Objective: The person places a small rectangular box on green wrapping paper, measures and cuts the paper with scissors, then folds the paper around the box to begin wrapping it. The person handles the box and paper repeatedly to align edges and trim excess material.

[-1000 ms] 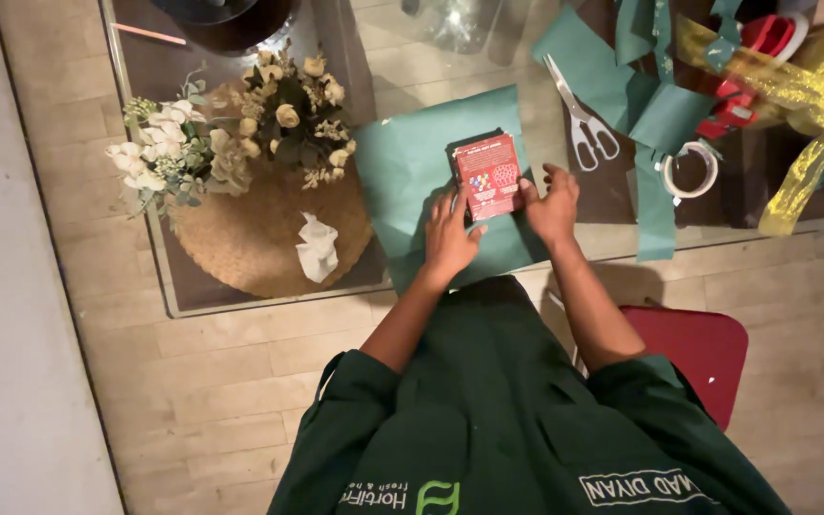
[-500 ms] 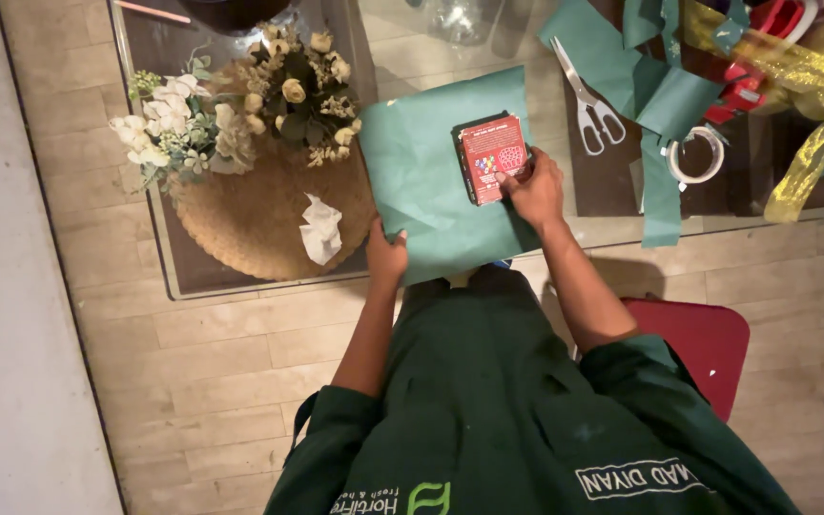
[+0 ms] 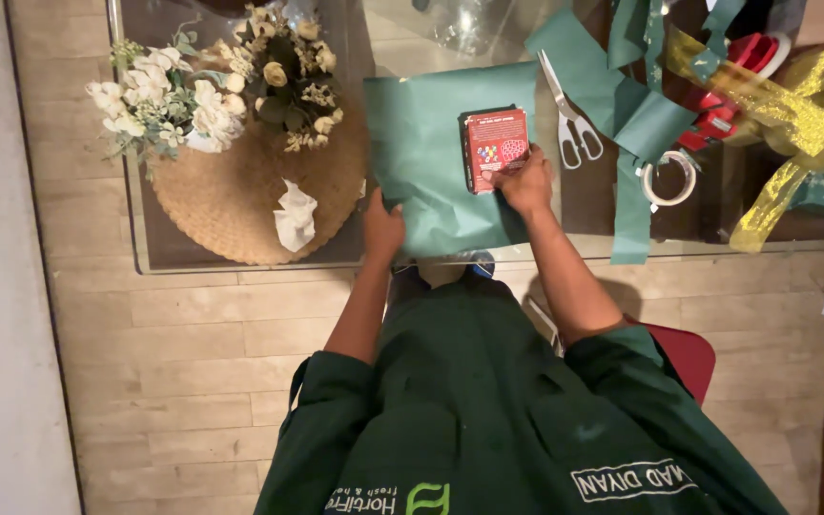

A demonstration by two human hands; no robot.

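The right hand (image 3: 526, 183) presses the red box (image 3: 495, 149) onto the teal paper (image 3: 426, 162) at bench centre; the left hand (image 3: 383, 227) pinches the paper's seven-o'clock edge; a hard tug could slide the box off.

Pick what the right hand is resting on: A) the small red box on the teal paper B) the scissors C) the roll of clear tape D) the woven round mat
A: the right hand lies on the lower edge of the small red box, which sits on the teal wrapping paper; the scissors and the tape roll lie apart to its side, untouched.
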